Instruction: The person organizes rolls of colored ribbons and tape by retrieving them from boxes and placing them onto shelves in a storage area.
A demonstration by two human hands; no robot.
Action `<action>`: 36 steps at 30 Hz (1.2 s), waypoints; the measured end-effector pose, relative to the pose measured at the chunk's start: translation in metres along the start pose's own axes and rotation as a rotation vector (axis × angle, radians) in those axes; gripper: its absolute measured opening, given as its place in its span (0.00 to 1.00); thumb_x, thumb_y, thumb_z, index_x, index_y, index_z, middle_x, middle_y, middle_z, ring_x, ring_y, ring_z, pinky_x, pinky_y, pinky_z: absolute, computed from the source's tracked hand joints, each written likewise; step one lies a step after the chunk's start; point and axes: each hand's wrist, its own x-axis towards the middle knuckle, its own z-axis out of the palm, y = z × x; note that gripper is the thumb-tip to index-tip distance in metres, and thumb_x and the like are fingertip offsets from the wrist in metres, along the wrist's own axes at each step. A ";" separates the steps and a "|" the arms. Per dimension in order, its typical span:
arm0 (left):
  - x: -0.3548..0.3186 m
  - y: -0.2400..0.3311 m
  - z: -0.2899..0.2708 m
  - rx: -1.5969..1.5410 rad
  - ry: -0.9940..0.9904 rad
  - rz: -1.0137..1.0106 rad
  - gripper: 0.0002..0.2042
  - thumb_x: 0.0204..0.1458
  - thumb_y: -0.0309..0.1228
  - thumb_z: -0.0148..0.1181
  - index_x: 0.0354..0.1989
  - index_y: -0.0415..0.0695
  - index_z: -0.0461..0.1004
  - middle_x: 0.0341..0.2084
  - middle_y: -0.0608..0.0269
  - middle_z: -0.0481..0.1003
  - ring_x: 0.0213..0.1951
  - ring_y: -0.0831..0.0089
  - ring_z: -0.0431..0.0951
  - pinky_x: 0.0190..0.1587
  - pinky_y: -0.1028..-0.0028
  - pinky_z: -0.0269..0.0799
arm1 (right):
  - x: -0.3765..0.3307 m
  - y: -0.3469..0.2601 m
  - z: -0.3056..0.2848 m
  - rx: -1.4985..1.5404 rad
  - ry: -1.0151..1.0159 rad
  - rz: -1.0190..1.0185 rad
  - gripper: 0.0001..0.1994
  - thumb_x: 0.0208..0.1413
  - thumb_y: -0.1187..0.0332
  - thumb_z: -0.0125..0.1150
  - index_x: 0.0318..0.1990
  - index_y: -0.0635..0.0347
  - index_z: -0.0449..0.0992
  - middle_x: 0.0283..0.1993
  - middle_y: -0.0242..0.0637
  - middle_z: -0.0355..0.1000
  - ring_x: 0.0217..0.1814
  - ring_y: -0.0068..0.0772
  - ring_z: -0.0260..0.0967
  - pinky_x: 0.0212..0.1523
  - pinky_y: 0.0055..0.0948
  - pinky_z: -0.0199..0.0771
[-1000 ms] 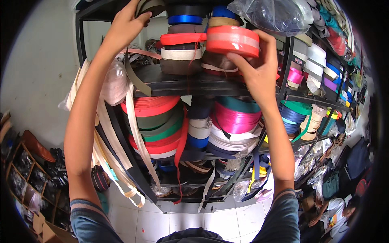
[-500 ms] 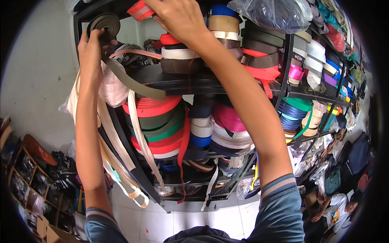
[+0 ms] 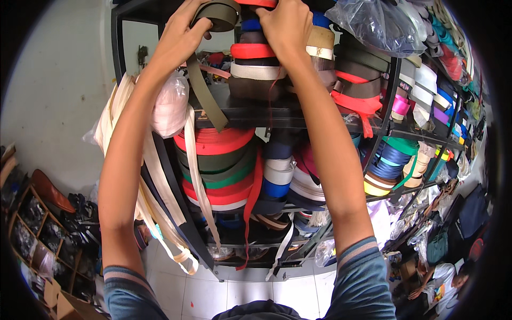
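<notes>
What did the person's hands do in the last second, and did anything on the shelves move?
The right hand left the red roll it gripped a second ago and went up to the top of the stack of rolls. The left hand now grips the olive webbing roll, shifted rightward, its loose tail hanging down. The lower shelf rolls and cream straps stayed put.

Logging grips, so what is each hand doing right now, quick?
Left hand: closed on the olive strap roll.
Right hand: pressed on the stacked rolls; cannot tell whether it grips.
</notes>
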 end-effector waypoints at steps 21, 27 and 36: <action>0.020 -0.033 0.027 -0.603 -0.257 -0.437 0.18 0.52 0.29 0.45 0.51 0.36 0.64 0.34 0.56 0.73 0.31 0.70 0.75 0.37 0.74 0.69 | 0.001 0.008 0.002 0.034 -0.068 0.112 0.24 0.53 0.60 0.58 0.49 0.75 0.67 0.50 0.65 0.65 0.49 0.64 0.66 0.48 0.48 0.69; 0.027 -0.047 0.020 -0.589 0.088 -0.488 0.17 0.53 0.31 0.48 0.48 0.33 0.64 0.34 0.53 0.75 0.31 0.68 0.79 0.40 0.74 0.73 | 0.007 0.011 0.003 -0.006 -0.088 0.162 0.22 0.53 0.59 0.58 0.44 0.74 0.69 0.44 0.65 0.69 0.45 0.64 0.69 0.45 0.50 0.70; 0.023 -0.041 0.029 -0.457 0.108 -0.524 0.20 0.53 0.33 0.50 0.51 0.34 0.63 0.37 0.53 0.75 0.33 0.68 0.80 0.42 0.74 0.73 | 0.007 0.016 0.009 -0.007 -0.217 0.237 0.22 0.56 0.58 0.52 0.44 0.75 0.70 0.42 0.65 0.71 0.44 0.66 0.69 0.46 0.51 0.70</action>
